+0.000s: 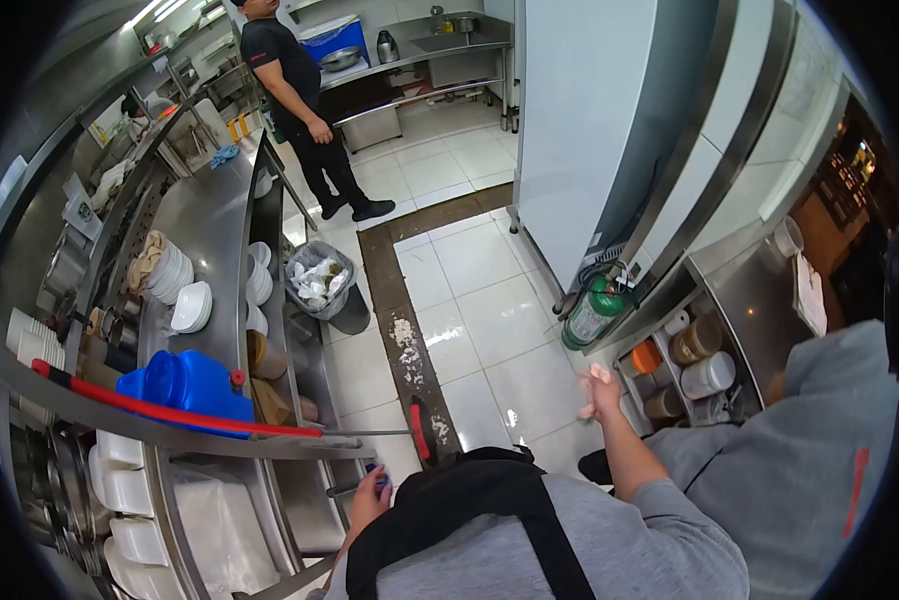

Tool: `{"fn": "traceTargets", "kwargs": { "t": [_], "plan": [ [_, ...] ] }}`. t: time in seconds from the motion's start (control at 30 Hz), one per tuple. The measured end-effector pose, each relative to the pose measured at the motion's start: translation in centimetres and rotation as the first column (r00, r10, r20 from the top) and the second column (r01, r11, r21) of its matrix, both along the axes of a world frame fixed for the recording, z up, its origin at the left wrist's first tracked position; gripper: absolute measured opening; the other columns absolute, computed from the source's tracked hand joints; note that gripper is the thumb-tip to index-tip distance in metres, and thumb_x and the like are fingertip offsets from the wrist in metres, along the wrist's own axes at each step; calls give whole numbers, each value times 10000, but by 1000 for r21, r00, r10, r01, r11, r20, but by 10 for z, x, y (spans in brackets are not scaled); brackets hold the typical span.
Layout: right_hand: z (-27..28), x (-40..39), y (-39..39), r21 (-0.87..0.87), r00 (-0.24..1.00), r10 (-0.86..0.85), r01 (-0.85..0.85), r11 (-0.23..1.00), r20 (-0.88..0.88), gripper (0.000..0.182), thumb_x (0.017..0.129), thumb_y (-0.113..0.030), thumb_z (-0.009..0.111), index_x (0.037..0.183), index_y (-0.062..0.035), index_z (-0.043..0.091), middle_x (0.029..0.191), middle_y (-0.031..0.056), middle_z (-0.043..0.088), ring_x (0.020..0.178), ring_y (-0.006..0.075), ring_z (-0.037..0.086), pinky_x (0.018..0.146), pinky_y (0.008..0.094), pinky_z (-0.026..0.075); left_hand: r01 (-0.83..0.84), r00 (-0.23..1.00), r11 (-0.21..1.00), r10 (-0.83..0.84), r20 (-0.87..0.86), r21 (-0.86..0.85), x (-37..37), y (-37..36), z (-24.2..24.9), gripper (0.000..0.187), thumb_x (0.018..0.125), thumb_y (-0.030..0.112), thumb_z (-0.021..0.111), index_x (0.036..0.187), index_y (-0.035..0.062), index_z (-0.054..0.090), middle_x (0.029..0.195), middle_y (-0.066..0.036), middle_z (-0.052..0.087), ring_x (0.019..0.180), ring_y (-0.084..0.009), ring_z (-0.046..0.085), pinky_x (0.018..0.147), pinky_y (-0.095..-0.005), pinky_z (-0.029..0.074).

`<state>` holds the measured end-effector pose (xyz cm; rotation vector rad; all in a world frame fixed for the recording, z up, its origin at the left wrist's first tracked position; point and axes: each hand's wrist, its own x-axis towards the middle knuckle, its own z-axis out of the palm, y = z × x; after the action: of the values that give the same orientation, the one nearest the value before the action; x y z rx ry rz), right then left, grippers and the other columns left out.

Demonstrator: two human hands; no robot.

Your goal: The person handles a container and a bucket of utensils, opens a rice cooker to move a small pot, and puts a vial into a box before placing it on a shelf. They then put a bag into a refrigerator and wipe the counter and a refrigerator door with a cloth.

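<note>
My left hand (370,497) is low beside the steel counter's shelf (305,500), its fingers curled round a small blue object (381,487). My right hand (600,392) is raised over the white floor tiles, fingers bent. A scrap of pale green (584,412) shows under its palm, and I cannot make out whether the hand holds it. A long-handled floor tool with a red grip (160,405) leans across the counter rail, its red head (422,430) down by the floor drain strip. My grey shirt and black apron strap (470,500) fill the bottom.
A person in a grey top (800,460) stands close on my right by shelves of jars (705,375) and a green extinguisher (595,310). A person in black (300,100) stands far up the aisle. A blue jug (185,385), bowls (190,305) and a lined bin (320,280) sit to the left.
</note>
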<state>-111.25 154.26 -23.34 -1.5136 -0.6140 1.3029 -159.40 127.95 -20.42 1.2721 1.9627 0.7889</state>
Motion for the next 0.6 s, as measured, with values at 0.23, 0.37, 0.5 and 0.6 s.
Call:
{"fn": "traceTargets", "kwargs": {
  "t": [0.23,0.37,0.5,0.6],
  "plan": [
    [202,2,207,365,904,267,-386,847,335,169,941,-166,536,977,-37,640,909,70,674,844,166,636,752,318,511,83,988,918,-127,-92,-388,-62,-74,-163,438,874,239,625,1266,61,546,1190,-170,602,1057,-333,609,957,-402,459],
    [364,33,349,470,356,-308,-623,626,882,285,906,-229,583,1106,-29,613,965,164,679,883,256,668,762,366,521,36,991,651,-122,-58,-758,-58,-93,-165,456,879,273,617,1273,57,540,1215,-179,592,1084,-338,597,976,-406,444],
    [533,34,457,355,-299,-624,-614,705,722,410,933,-332,533,1271,-99,553,1159,171,635,1056,351,612,871,388,488,46,989,494,-147,-31,-868,-68,-35,-176,476,884,307,608,1280,54,534,1240,-188,582,1111,-343,584,995,-410,429],
    [574,-18,494,225,-408,-762,-789,571,503,240,855,59,496,1069,64,604,1023,207,641,954,307,596,839,432,550,101,958,645,-269,-102,-758,-78,70,-212,535,893,388,580,1285,30,518,1275,-219,555,1160,-361,551,987,-416,429]
  ]
}}
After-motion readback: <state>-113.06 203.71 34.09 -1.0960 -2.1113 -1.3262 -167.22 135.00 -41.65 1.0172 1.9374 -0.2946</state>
